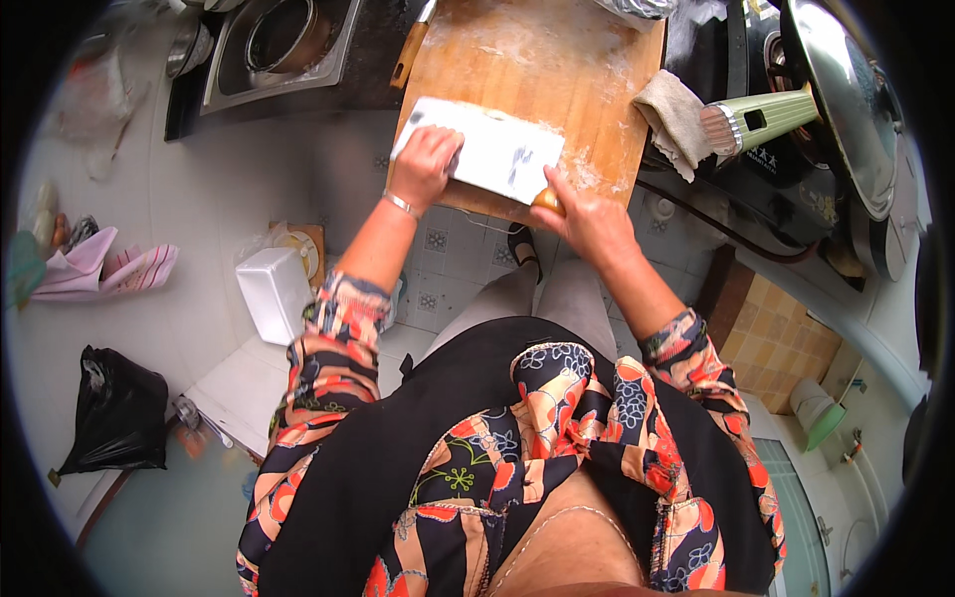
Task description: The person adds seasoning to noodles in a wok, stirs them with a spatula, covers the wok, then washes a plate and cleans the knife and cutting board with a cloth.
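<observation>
A broad cleaver blade (496,149) lies over the near edge of a floured wooden board (537,67). The cleaver's wooden handle (548,200) is in my right hand (593,224), at the blade's right end. My left hand (427,166), with a bracelet at its wrist, is curled on the left part of the blade; whether anything is under its fingers is hidden. Pale dough residue and flour mark the board. At the board's far left edge rests a second knife with a wooden handle (409,56).
A steel sink (339,56) with a round pot (287,33) stands at the far left. To the right are a folded cloth (671,112), a green-handled pan (780,119) with a glass lid, and a black stove. A white foam box (274,295) is at lower left.
</observation>
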### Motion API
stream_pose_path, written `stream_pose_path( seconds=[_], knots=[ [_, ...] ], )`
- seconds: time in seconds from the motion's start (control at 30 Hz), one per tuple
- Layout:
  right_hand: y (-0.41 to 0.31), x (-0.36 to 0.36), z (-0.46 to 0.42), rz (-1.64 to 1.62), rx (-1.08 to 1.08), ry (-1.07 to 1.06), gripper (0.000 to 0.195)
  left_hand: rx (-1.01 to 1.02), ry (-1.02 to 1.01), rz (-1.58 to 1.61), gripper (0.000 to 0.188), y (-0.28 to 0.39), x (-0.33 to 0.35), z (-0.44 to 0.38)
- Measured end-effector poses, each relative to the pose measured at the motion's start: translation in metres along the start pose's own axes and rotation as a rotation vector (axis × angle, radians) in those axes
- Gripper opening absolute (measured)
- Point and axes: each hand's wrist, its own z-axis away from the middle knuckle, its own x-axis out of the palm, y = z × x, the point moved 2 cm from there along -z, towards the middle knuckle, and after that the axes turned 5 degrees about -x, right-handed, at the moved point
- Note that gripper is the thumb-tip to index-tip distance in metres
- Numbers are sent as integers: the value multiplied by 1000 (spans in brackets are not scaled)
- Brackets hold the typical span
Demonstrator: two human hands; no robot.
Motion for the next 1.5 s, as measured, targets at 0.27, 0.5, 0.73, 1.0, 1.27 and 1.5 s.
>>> stream_pose_path(
  seconds=[0.27, 0.5, 0.73, 1.0, 1.27, 1.5],
  knots=[
    [9, 4, -27, -95, 127, 56, 54, -494, 228, 160, 35, 32, 10, -19],
    [-41, 0, -16, -383, 110, -190, 53, -1398, -17, 1844, 28, 113, 25, 33],
    [98, -30, -54, 383, 269, 322, 71, -1302, 136, 1349, 21, 98, 23, 38],
    [189, -9, -67, -1037, 140, 818, 29, -1324, -15, 1017, 20, 59, 20, 17],
    [177, -71, -93, -349, 113, 811, 27, -1362, -81, 949, 26, 57, 32, -7],
    [185, -38, -102, 77, 203, 693, 44, -1302, -212, 838, 39, 84, 58, -51]
  ],
)
